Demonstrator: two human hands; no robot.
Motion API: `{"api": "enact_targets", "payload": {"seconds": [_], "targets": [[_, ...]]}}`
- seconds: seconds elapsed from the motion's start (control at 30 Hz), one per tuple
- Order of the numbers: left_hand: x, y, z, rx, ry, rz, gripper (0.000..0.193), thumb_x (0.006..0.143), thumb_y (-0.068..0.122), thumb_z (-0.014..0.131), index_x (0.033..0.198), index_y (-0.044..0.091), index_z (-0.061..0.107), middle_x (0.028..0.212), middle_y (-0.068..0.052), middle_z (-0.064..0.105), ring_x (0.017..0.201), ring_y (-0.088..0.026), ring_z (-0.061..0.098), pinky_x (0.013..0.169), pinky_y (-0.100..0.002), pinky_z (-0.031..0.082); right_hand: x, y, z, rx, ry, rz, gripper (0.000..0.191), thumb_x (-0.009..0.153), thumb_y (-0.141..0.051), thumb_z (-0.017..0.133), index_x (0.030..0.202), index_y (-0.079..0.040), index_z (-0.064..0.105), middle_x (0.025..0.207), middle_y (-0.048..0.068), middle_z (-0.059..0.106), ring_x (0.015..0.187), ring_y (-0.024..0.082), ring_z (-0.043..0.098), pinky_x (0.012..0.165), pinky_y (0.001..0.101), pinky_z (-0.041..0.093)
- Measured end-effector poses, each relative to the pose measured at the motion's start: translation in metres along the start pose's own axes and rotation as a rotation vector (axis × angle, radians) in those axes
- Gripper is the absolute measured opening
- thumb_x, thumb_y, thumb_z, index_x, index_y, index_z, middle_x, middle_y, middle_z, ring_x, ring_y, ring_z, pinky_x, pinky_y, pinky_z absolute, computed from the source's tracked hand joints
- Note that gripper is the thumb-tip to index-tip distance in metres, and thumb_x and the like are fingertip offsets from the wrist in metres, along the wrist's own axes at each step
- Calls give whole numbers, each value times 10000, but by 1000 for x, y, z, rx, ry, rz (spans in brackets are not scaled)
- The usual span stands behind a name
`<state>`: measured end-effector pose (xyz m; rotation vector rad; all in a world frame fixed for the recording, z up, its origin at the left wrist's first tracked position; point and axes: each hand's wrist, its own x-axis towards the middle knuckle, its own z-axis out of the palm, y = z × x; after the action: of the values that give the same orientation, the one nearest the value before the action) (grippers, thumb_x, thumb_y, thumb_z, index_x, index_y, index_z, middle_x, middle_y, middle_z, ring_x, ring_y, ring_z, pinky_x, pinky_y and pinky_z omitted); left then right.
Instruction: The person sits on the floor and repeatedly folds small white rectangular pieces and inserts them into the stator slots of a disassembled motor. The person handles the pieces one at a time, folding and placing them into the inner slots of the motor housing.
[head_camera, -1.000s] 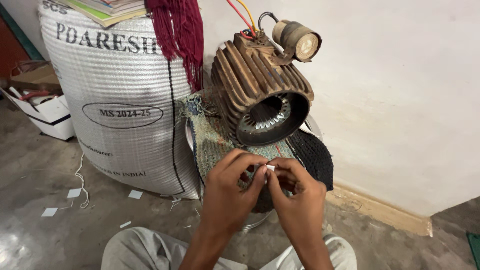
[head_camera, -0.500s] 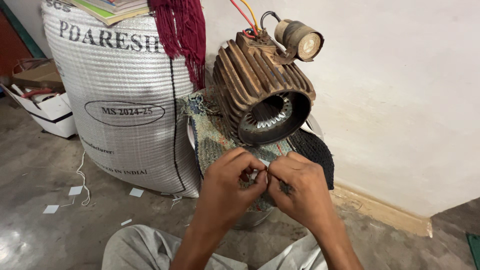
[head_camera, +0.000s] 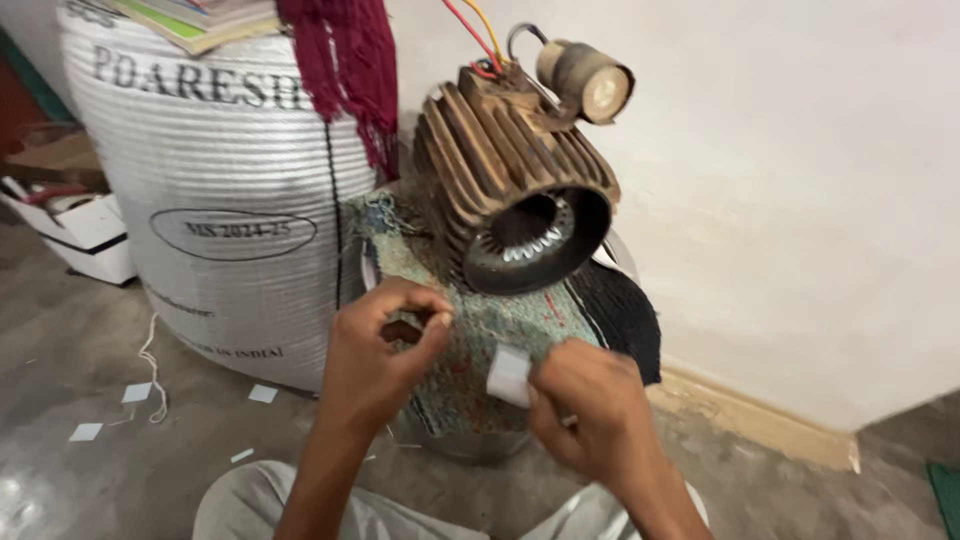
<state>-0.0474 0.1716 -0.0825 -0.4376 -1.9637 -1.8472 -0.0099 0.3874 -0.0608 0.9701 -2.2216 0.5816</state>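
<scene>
A rusty ribbed motor housing, its open bore facing me, rests tilted on a patterned cloth over a round stand. A small cylinder and red and yellow wires sit on top of it. My right hand pinches a small white paper slip below the bore. My left hand hovers in front of the cloth, to the left of the slip. Its thumb and forefinger are curled tip to tip, and I see nothing between them.
A big white woven sack stands to the left, with books and a dark red fringed cloth on top. A white box sits at far left. Paper scraps lie on the concrete floor. A plastered wall is behind.
My hands were joined on the white slip below the motor. They have parted: the right keeps the slip and the left has drawn off to the left. The view has moved closer.
</scene>
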Motion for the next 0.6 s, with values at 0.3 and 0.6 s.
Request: {"api": "enact_targets", "payload": {"seconds": [0.3, 0.6], "targets": [[-27, 11, 44, 282, -245, 312, 161, 902, 89, 710, 1056, 44, 719, 974, -62, 720, 889, -256, 702, 764, -359, 563, -11, 4, -5, -84, 17, 249, 132, 748, -47, 766, 865, -51, 705, 802, 102, 659, 741, 311, 663, 636, 385, 516], [-14, 27, 20, 429, -138, 483, 78, 968, 96, 635, 964, 18, 629, 925, -105, 633, 875, -301, 632, 789, -409, 532, 27, -40, 13, -46, 303, 389, 187, 759, -16, 784, 917, -37, 687, 916, 90, 691, 827, 244, 667, 662, 334, 516]]}}
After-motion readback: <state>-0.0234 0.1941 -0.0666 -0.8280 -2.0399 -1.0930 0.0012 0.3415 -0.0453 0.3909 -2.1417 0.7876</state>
